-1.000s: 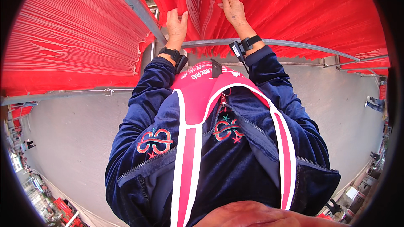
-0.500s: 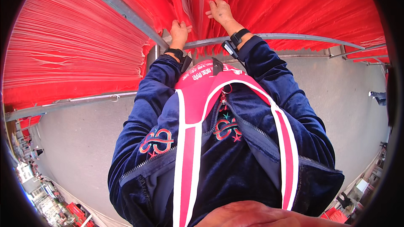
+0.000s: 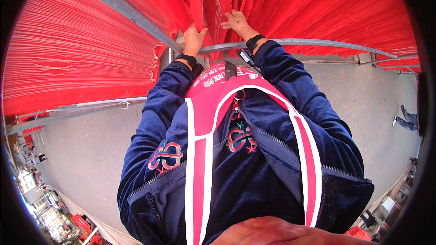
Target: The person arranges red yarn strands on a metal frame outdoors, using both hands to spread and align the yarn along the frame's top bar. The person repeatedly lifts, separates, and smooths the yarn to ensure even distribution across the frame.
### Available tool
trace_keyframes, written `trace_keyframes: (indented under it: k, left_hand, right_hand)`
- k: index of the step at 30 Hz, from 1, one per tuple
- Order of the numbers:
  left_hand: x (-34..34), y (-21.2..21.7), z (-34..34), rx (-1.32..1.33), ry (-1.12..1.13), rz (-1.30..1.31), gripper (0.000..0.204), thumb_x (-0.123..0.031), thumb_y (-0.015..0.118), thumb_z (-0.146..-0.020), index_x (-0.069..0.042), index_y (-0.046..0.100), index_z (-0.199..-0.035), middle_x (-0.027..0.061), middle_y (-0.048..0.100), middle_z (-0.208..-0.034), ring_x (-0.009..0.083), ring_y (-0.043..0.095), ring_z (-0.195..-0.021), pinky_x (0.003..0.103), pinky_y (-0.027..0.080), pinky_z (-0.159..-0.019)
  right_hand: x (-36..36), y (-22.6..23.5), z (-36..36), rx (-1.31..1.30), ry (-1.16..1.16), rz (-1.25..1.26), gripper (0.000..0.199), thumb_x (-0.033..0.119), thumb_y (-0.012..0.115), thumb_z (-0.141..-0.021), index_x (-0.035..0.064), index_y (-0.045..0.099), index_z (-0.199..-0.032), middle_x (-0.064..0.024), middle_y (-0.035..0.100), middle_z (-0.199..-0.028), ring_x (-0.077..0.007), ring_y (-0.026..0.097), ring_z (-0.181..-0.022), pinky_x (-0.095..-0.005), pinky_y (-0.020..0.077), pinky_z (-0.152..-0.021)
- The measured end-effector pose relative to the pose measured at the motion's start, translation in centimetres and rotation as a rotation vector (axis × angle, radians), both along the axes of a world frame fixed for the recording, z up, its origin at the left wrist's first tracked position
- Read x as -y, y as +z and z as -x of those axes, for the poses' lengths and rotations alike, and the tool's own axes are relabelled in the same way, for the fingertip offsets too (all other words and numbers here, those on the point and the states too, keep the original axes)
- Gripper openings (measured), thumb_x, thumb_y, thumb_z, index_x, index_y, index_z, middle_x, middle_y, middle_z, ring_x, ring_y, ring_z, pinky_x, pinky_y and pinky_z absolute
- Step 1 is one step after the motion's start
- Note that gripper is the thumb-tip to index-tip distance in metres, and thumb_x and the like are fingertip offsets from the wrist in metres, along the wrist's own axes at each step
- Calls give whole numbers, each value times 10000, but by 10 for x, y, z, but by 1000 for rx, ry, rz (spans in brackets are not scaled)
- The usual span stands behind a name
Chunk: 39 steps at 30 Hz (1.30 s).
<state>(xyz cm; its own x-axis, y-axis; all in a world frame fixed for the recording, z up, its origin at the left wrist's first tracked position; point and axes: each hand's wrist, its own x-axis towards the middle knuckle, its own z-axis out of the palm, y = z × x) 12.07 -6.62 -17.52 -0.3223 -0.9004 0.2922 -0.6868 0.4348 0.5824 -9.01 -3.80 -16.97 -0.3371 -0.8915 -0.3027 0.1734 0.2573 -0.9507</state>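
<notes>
Thin red sheets [image 3: 290, 9] hang in dense folds in front of me, their pale edges showing as fine lines; whether they are cloth or paper I cannot tell. My left hand [image 3: 194, 39] is closed on the lower edge of one red sheet [image 3: 195, 4], with the thumb on its right side. A narrow gap between the sheets lies just right of it. Across that gap, my right hand [image 3: 237, 22] touches the edges of the sheets on the right, its fingers stretched leftward and apart.
A metal bar [image 3: 122, 9] slants down from the upper left, and a curved metal rail [image 3: 318, 41] runs below the sheets. More stacked red sheets [image 3: 81, 54] fill the left side. Grey floor [image 3: 86, 154] lies around me; another person's legs [image 3: 405, 120] show at the far right.
Both hands have come slightly nearer to me, the left one drawing its sheet's edge along. The person's legs at the far right show more fully.
</notes>
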Motion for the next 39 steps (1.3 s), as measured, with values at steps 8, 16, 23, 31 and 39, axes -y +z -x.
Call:
trace_keyframes:
  k: [8,16,23,31,39]
  left_hand:
    - [38,-25,-5,-664,502,-513,399,-311,642,-916,52,631,-1082,249,701,-983,370,713,-750,392,576,-643]
    - [65,-14,-14,-1705,719,-403,550,-491,507,-927,2,556,-1167,160,621,-1075,303,641,-854,364,524,-756]
    - [60,-4,-19,-1692,797,-249,599,-629,622,-818,-61,660,-1004,75,627,-929,195,543,-808,321,448,-776]
    - [64,-3,-29,-1361,828,-135,432,-494,562,-895,-102,648,-1054,122,676,-960,269,592,-839,382,444,-785]
    - [66,23,-27,-1771,444,-206,346,-301,573,-932,13,649,-1058,162,681,-881,284,620,-796,384,495,-765]
  right_hand:
    - [-5,-19,62,-157,-203,173,319,133,491,-1018,-53,533,-1274,-172,675,-1017,-234,732,-795,-308,604,-659]
    - [-18,-12,97,-316,-357,210,287,102,486,-1013,-80,554,-1225,-179,681,-982,-211,731,-779,-295,593,-649]
    - [-24,-2,121,-318,-517,284,285,112,468,-1022,-75,541,-1225,-176,676,-973,-233,732,-787,-301,597,-650]
    - [-37,1,130,-430,-514,277,271,134,478,-1016,-76,577,-1156,-186,702,-915,-238,748,-801,-310,606,-671]
    - [-40,7,120,-534,-409,206,313,170,476,-1016,-74,582,-1181,-182,721,-845,-223,749,-738,-314,601,-619]
